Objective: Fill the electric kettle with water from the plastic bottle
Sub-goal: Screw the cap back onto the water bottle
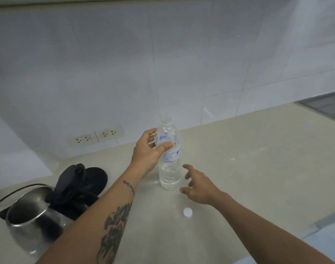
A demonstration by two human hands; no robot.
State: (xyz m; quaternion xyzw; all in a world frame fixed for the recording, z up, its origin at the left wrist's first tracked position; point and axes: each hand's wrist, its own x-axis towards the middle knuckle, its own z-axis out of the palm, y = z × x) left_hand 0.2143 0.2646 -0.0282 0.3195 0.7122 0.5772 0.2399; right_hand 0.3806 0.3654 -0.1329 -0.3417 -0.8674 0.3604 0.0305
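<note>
A clear plastic bottle [169, 168] stands upright on the pale counter, uncapped and roughly half full of water. My left hand [147, 151] grips its upper part around the label. My right hand [198, 185] hovers just right of the bottle's base, fingers spread, holding nothing. The white bottle cap [187, 212] lies on the counter below my right hand. The steel electric kettle [32, 216] sits at the lower left with its black lid [95, 180] flipped open; my left forearm crosses in front of it.
Two wall sockets [97, 137] sit low on the white tiled wall behind the counter [258, 168]. A black cord [14, 193] runs left from the kettle. A sink edge [326, 105] shows at the far right. The counter's front edge lies at the lower right.
</note>
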